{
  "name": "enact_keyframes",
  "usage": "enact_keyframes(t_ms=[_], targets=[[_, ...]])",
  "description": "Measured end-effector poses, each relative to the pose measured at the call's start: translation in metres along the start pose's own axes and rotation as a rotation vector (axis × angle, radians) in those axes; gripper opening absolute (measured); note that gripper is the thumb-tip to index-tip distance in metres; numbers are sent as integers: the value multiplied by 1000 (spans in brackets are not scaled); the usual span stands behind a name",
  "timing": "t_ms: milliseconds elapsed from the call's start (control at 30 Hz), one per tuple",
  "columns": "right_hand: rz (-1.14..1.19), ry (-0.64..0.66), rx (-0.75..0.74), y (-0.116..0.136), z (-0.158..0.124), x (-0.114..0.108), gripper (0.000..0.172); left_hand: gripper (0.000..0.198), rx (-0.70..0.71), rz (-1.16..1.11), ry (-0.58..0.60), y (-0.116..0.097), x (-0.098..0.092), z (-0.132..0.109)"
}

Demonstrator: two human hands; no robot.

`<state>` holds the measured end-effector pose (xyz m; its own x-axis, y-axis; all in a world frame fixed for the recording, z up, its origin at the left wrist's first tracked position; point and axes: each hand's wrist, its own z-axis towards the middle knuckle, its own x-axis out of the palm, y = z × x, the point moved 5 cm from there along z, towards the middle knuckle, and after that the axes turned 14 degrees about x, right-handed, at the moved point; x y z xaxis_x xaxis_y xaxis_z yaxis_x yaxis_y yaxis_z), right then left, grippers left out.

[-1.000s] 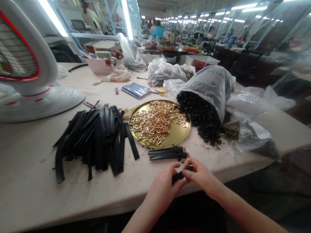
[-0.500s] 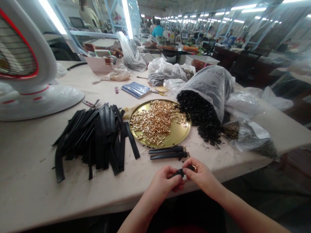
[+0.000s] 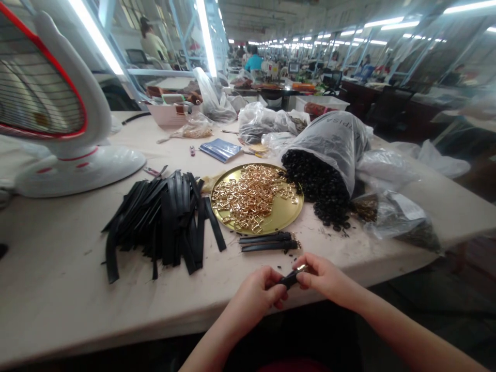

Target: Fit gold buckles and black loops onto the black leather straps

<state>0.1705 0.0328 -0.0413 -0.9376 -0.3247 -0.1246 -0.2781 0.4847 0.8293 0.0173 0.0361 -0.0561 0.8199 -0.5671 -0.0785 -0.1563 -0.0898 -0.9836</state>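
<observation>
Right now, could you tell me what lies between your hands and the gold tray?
Two buckled black straps lie side by side, per the head view.

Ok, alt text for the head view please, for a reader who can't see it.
The left hand and right hand pinch a short black strap with a gold buckle at the near edge of a pale table. Behind them lie two buckled straps, a pile of black straps, a gold tray of gold buckles and a clear bag spilling small black pieces.

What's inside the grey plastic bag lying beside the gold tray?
Small black pieces fill the mouth of the bag and spill onto the table. The cloudy plastic hides whatever lies deeper inside.
</observation>
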Motion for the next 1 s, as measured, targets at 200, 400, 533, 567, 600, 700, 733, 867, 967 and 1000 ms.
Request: enact_keyframes(t_ms=[200,400,533,567,600,700,733,867,967,1000], targets=[[-111,-44,-44,3,-7,8,5,11,62,236,16,-7,8,1],[56,28,-2,-4,3,3,15,14,88,213,51,-4,6,9],[-37,-89,-81,0,16,-1,12,16,110,416,13,-8,-10,16],[-75,-122,-99,2,19,0,12,17,119,472,-16,-9,-14,19],[-113,-158,-117,3,23,1,11,17,132,527,-43,-11,-18,22],[-253,-329,-181,5,32,-1,10,18,204,722,-67,-16,-21,31],[-318,-397,-209,4,34,-4,11,18,229,804,-70,-17,-22,33],[-504,-596,-261,-10,40,-20,17,17,326,1024,-115,-22,-40,33],[-439,-634,-254,-24,44,-31,22,21,217,1118,-244,-24,-86,30],[-406,-633,-259,-27,45,-33,22,24,111,1148,-314,-23,-107,29]])
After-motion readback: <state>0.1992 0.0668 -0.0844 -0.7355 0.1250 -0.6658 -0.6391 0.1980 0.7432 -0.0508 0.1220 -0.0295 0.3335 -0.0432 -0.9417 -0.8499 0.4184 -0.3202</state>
